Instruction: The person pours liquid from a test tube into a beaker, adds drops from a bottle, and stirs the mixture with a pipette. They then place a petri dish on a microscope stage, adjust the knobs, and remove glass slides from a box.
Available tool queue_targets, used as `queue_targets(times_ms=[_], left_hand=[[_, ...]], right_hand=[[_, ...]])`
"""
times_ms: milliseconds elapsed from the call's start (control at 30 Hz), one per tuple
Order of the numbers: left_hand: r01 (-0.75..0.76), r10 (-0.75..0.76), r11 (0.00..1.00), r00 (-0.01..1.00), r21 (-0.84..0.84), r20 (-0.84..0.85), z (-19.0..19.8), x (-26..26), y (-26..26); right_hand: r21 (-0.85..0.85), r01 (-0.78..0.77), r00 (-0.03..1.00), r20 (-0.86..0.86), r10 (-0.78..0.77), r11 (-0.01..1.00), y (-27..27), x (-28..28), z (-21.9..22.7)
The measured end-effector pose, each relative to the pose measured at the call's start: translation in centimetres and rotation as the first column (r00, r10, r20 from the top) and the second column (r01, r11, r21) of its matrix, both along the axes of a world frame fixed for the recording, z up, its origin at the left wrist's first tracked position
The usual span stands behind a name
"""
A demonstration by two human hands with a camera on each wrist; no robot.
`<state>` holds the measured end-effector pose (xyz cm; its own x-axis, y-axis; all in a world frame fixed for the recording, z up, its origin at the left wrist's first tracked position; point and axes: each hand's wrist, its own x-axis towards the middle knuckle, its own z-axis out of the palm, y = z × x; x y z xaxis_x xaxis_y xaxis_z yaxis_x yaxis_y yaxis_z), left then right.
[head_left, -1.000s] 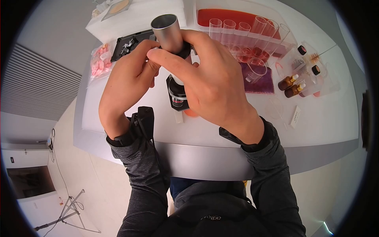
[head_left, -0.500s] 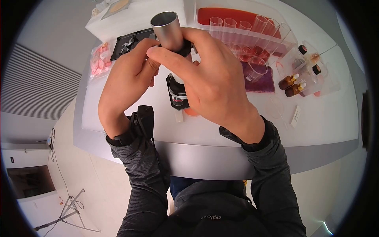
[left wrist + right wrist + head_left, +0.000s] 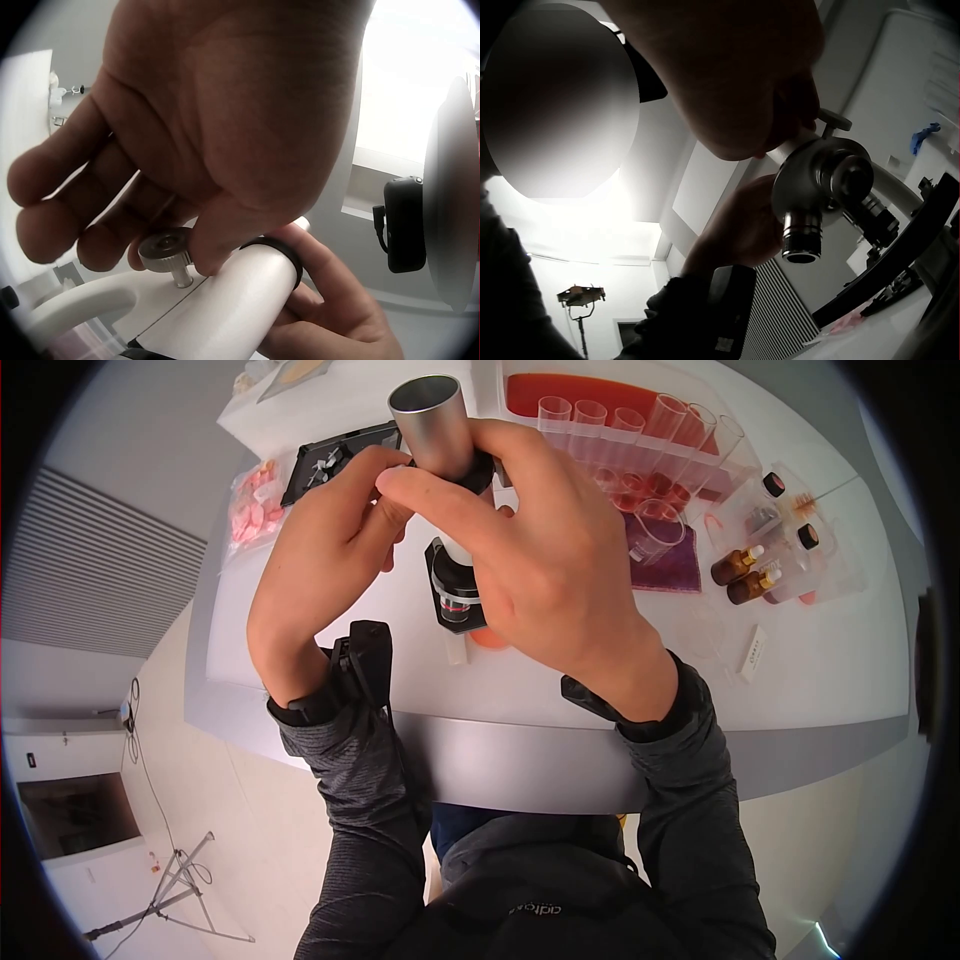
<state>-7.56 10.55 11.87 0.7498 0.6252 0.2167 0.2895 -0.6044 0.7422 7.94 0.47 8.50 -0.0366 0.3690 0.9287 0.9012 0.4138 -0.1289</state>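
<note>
A microscope stands on the white table in front of me, topped by a hollow silver metal tube. My left hand is at its upper left side. In the left wrist view, the left thumb and index finger pinch a knurled thumbscrew beside the white microscope tube; the other fingers extend past it. From the right, my right hand grips the tube around its black collar, thumb reaching over to the left fingers. Below the hands, an objective lens shows in the right wrist view.
Behind right, several clear test tubes stand before a bin holding red material. A purple mat, amber dropper bottles and a small white box lie right; a bag of pink pieces and black tray lie left.
The head view has shifted slightly, so the microscope and table items sit a little farther right and up. Both hands keep almost the same hold.
</note>
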Motion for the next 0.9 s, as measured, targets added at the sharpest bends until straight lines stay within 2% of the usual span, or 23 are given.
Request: queue_targets(times_ms=[900], left_hand=[[0.003,-0.002,1.000,1.000,0.029,-0.020,0.13,-0.08,-0.01]], right_hand=[[0.006,0.002,1.000,0.014,-0.002,1.000,0.07,0.05,-0.18]])
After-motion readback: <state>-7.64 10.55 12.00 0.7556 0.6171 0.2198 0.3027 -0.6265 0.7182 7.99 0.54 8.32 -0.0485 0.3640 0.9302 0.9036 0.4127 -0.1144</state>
